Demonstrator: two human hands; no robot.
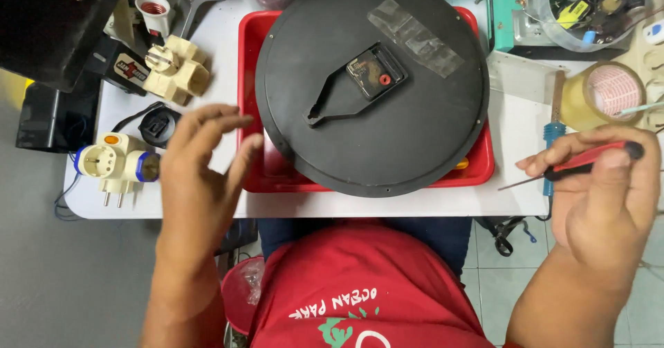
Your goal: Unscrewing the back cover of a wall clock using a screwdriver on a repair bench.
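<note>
White tabletop (515, 123) carried a red tray (250, 78), and a round black clock (372, 78) lay face down across it, its battery module (375, 71) uppermost. Left hand (200, 175) hovered spread and empty just beside the tray's left edge. Right hand (605, 189) pinched a red-handled screwdriver (588, 160), tip pointing toward the tray, apart from the clock. Cream plug adapters (117, 165) sat near the left hand.
</note>
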